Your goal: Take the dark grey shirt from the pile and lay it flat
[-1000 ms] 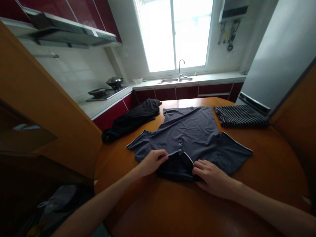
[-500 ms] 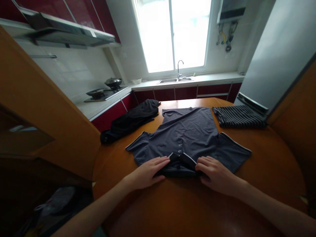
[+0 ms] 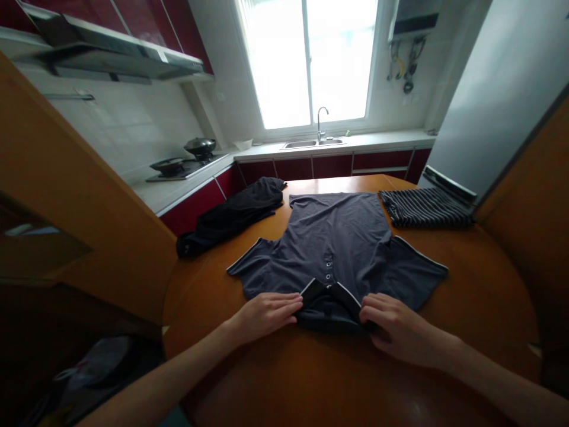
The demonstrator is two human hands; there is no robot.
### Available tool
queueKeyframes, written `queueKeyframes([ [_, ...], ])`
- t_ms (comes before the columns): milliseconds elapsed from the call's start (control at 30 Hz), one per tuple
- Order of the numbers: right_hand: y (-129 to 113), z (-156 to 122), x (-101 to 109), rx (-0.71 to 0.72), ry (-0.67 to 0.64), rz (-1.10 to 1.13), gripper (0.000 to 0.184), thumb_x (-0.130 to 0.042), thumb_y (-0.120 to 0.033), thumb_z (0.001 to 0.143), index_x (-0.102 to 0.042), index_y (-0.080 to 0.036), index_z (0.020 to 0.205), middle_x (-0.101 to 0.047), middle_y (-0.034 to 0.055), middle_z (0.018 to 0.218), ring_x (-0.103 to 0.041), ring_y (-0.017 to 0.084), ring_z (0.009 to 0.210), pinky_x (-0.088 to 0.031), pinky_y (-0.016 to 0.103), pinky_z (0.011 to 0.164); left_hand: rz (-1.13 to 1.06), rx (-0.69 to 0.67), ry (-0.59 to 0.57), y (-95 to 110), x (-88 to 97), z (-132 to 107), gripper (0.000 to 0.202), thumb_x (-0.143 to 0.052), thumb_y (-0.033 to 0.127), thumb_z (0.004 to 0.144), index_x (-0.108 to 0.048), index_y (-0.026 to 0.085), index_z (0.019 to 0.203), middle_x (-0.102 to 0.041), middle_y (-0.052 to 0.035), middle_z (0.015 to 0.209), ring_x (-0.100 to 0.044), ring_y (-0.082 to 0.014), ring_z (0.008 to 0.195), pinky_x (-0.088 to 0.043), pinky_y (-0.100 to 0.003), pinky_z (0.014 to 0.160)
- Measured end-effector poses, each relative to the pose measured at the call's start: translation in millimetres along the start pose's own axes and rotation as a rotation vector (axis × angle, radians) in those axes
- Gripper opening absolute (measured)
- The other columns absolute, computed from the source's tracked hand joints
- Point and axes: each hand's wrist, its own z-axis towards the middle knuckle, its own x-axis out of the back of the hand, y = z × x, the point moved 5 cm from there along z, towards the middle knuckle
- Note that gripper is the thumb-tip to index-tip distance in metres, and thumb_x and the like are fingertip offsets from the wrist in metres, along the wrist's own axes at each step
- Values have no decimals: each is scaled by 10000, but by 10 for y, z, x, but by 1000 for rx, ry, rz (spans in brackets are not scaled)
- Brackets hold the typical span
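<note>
A dark grey-blue polo shirt [image 3: 338, 225] lies front side up on the wooden table, its hem towards the window. Its dark collar [image 3: 315, 292], edged in white, points towards me below the buttons. My left hand [image 3: 265, 317] rests on the left shoulder beside the collar, with fingers stretched out and fingertips at the collar's edge. On the other side, my right hand [image 3: 395, 326] has its fingers curled, pinching the right end of the collar. The right thumb is partly hidden under the hand.
The round-edged wooden table [image 3: 320, 379] carries a folded black garment [image 3: 235, 213] at left and a folded black-and-white striped garment [image 3: 427, 207] at right. Beyond are a sink [image 3: 306, 144], a stove with pans [image 3: 178, 169] and a grey fridge [image 3: 484, 101].
The collar has come a little towards me and spread wider, showing more of the button placket. My right hand has shifted slightly right and nearer. The left fingers have flattened.
</note>
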Motion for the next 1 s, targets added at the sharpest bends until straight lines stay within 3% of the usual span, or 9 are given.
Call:
queueKeyframes([
  [133,-139,-59,-24,23,-165,138,340,-548,0,640,-616,-236,875,-665,13,923,-608,188,891,-447,292,819,-65,-61,28,223,17,-33,492,-543,210,1004,-453,224,1487,-758,-104,1114,-691,-246,1135,-608,-323,935],
  [267,-283,-178,77,20,-398,336,220,-652,-91,728,-695,-254,869,-699,4,912,-658,182,872,-484,265,792,-252,-97,-108,613,124,36,500,-590,333,985,-488,229,1463,-743,-125,1157,-695,-260,1128,-590,-323,963],
  [367,-241,-169,301,-10,-501,507,172,-724,-262,799,-742,-252,970,-724,15,927,-675,193,843,-505,271,751,-331,31,-196,556,281,190,439,-598,367,976,-572,255,1399,-760,-97,1105,-737,-238,1010,-592,-316,922],
  [433,-8,-20,525,-79,-413,482,185,-698,-320,849,-746,-250,1013,-736,18,936,-678,194,837,-508,277,755,-319,267,-126,157,430,325,366,-560,352,987,-630,269,1337,-757,-73,1114,-735,-220,991,-582,-315,903],
  [533,649,366,926,-219,-112,219,187,-626,-314,904,-746,-225,1017,-744,27,933,-669,178,792,-499,268,725,-314,668,171,-819,681,466,402,-561,434,959,-667,191,1261,-752,-87,1105,-723,-229,990,-577,-325,870],
  [600,1179,647,1183,-322,66,36,173,-628,-249,882,-757,-183,977,-752,44,916,-668,173,775,-490,256,710,-316,848,311,-1498,778,527,420,-610,440,901,-684,128,1172,-753,-110,1054,-727,-229,940,-582,-315,819],
  [700,1948,1002,1502,-527,245,-185,182,-634,-176,848,-768,-113,955,-765,93,914,-688,187,806,-491,250,738,-272,1090,343,-2326,813,600,329,-678,350,829,-701,115,1058,-752,-105,946,-723,-200,837,-576,-270,734],
  [800,2531,1264,1670,-698,283,-314,228,-619,-154,857,-765,-72,1012,-767,136,996,-703,204,874,-497,239,761,-307,1248,341,-2808,771,698,259,-732,277,778,-698,110,973,-739,-94,874,-712,-176,772,-561,-237,687],
  [1000,3257,1687,1630,-815,164,-429,276,-607,-106,870,-738,-37,1103,-740,200,1099,-686,238,1042,-492,241,857,-336,1372,277,-3340,577,1006,309,-840,238,691,-659,86,890,-683,-72,730,-682,-174,619,-574,-270,606],
])
